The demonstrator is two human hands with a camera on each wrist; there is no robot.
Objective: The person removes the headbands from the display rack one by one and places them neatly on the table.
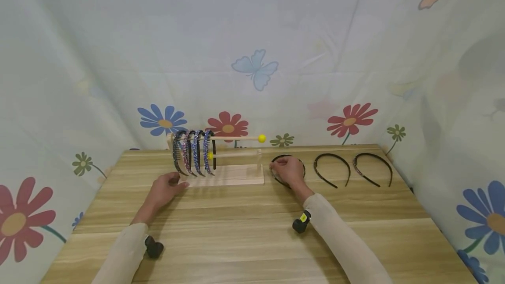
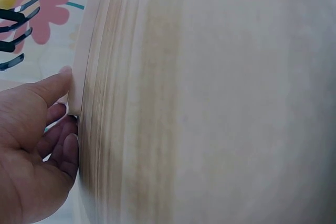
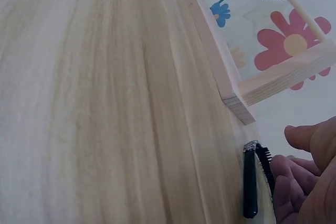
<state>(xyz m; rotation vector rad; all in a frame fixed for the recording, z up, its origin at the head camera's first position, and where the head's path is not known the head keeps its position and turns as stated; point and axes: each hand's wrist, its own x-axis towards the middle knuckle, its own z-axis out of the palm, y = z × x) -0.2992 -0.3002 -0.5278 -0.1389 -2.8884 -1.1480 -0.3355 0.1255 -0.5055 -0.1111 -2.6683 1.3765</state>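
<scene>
Four headbands (image 1: 197, 152) hung on stand (image 1: 240, 176); right hand (image 1: 289, 171) at fifth headband (image 3: 250, 184), hold unclear; two loose headbands (image 1: 332, 155) remain rightward; left hand (image 1: 163, 190), thumb spread, touching stand.

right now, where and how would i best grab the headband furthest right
I'd grip the headband by its rounded far bend, probably coming from above: its two tips point to the near side, and nothing covers that bend.

No legible txt, yellow label (image 1: 303, 217) on R cam (image 1: 299, 226) unclear
</scene>
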